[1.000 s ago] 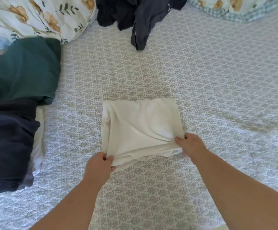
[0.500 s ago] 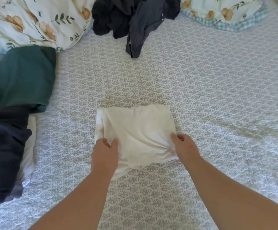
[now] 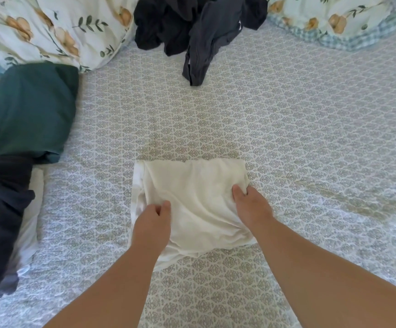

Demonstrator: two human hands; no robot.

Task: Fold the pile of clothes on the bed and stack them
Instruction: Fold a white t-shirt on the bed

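Note:
A white garment [image 3: 197, 197], partly folded into a rough square, lies in the middle of the patterned bed sheet [image 3: 287, 138]. My left hand [image 3: 153, 224] pinches its cloth on the left side, thumb and fingers closed on a fold. My right hand [image 3: 249, 204] grips the cloth near the right edge, fingers curled into the fabric. A pile of dark unfolded clothes [image 3: 192, 27] lies at the head of the bed. On the left sits a stack of folded items: a green garment [image 3: 24, 110] and a dark navy one [image 3: 0, 209] over something white.
Two floral pillows lie at the top, one at the left [image 3: 50, 29] and one at the right [image 3: 329, 17]. The sheet to the right of the white garment carries nothing.
Both hands have carried the near edge of the white garment away from me, over the garment, and now sit further up on it. The view has tilted slightly upward.

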